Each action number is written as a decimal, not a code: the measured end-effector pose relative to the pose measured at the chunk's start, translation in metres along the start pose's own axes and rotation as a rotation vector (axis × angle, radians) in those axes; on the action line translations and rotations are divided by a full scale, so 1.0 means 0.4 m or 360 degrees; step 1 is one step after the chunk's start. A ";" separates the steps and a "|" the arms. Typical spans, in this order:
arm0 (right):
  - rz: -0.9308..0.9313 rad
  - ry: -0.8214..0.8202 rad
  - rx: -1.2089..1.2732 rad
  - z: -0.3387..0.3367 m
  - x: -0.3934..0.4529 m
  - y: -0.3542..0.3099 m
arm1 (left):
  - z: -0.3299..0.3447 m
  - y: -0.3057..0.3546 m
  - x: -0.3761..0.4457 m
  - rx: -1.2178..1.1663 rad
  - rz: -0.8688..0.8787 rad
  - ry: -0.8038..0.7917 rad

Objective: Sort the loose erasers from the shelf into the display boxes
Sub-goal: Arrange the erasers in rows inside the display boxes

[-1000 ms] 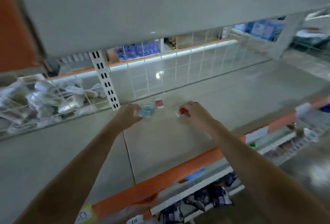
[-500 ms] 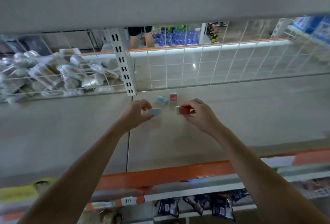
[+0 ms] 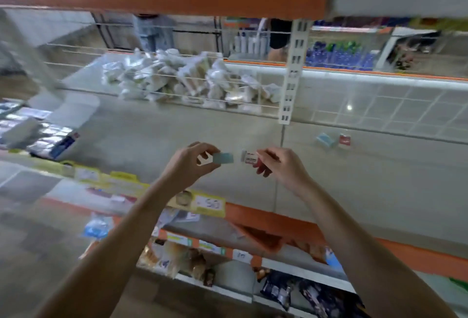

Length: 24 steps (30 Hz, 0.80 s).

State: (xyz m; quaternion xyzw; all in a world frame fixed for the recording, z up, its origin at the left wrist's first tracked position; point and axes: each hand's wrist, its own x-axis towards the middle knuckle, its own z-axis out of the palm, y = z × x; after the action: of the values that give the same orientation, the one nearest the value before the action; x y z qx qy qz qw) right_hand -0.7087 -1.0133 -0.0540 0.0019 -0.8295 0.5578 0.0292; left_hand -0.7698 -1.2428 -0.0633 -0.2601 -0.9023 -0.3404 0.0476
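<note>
Far left of the shelf: flat packs (image 3: 38, 137) in blue and silver lie stacked at the shelf's left end, near its front edge; too blurred to say what they are.
Back of the shelf, left half: a heap of white packets (image 3: 187, 82) lies behind the wire rail, beyond the back edge.
Shelf: a pale grey shelf (image 3: 152, 137) with an orange front edge and yellow price labels along it.
Left hand: the left hand (image 3: 188, 165) is lifted over the middle of the shelf, thumb and forefinger pinching a pale blue eraser (image 3: 223, 158) by its left end; the other fingers are curled.
Gap between hands: the two held erasers are just beside each other, end to end, apart by a narrow gap.
Right hand: the right hand (image 3: 281, 167) pinches a red and white eraser (image 3: 249, 157) by its right end, printed face towards the camera.
Upright: a white slotted upright (image 3: 293, 72) rises at the back edge, above and between the held erasers and the loose ones.
Loose erasers: a blue eraser (image 3: 325, 139) and a red eraser (image 3: 345, 139) lie on the shelf close to the back edge, just beside each other, to the right of and beyond the right hand, apart from it.
</note>
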 end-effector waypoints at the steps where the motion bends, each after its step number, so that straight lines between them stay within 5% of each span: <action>1: 0.0002 -0.0047 0.0078 0.052 0.004 -0.027 | -0.043 -0.030 -0.031 -0.0001 -0.0039 0.0028; 7: 0.0028 -0.0292 0.0470 0.399 0.040 -0.193 | -0.316 -0.239 -0.221 0.0008 -0.0263 0.0155; 15: -0.0013 -0.0533 0.0511 0.810 0.111 -0.371 | -0.584 -0.520 -0.416 -0.0027 -0.0430 0.0364; 24: 0.0029 -0.0587 0.0778 1.163 0.351 -0.501 | -0.825 -0.829 -0.441 0.0068 -0.0567 0.0532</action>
State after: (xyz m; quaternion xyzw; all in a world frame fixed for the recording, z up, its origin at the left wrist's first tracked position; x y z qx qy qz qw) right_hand -0.8632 -1.5155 -0.0364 0.1027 -0.6619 0.7314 -0.1282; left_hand -0.8147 -1.7405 -0.0530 -0.0358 -0.9205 -0.3626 0.1409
